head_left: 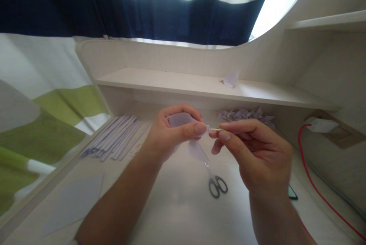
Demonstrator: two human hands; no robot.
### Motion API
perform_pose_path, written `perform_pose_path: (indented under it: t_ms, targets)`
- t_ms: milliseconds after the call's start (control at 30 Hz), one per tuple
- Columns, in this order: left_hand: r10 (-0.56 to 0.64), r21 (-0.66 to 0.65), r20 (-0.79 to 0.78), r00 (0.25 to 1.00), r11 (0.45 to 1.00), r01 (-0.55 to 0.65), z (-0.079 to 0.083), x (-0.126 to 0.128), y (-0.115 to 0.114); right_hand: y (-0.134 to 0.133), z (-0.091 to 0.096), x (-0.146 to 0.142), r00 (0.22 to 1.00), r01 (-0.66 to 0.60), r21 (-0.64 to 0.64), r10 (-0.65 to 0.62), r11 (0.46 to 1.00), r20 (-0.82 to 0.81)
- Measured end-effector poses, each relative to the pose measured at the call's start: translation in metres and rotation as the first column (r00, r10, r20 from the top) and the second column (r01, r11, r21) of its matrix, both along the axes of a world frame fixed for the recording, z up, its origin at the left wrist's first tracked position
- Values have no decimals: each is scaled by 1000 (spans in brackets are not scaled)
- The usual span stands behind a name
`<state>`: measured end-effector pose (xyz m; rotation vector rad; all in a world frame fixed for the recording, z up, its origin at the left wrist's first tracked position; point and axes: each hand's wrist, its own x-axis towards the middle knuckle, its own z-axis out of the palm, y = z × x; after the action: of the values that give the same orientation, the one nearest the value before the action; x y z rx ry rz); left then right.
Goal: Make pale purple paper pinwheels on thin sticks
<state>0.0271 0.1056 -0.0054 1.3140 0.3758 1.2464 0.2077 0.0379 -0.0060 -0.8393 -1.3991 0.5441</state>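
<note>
My left hand (171, 130) is closed on a pale lilac paper strip (196, 149), which curls over the fingers and hangs down below the thumb. My right hand (254, 153) pinches a thin wooden stick (215, 129) between thumb and forefinger. The stick's tip meets the paper at my left thumb. Both hands are raised above the pale desk (177, 207), close together in the middle of the view.
Small scissors (215, 182) lie on the desk under the hands. Several lilac paper strips (117, 142) lie at the left, a lilac sheet (74, 203) nearer. Folded lilac pieces (246, 115) sit under a shelf (200, 84). A red cable (314, 187) and a phone corner (292, 192) are at the right.
</note>
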Motion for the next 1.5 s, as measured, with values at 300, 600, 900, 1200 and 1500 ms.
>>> perform_pose_path:
  t_ms: [300,600,900,1200,1500]
  targets:
    - [24,-3,-13,1000,1000,-24,1,1,0,-3,2,-1,998,40,-3,-39,999,42]
    - [44,-16,-31,999,999,-45,1,1,0,-2,1,-2,996,66,10,-66,998,54]
    - [30,4,-34,999,1000,-30,1,-2,1,-3,2,-3,999,27,3,-28,1000,32]
    - [44,-31,-51,998,998,-46,4,-1,-3,-5,4,-2,999,-38,-26,38,999,13]
    - [49,-16,-69,996,999,-50,6,0,0,-5,5,-2,998,-58,-46,57,997,-16]
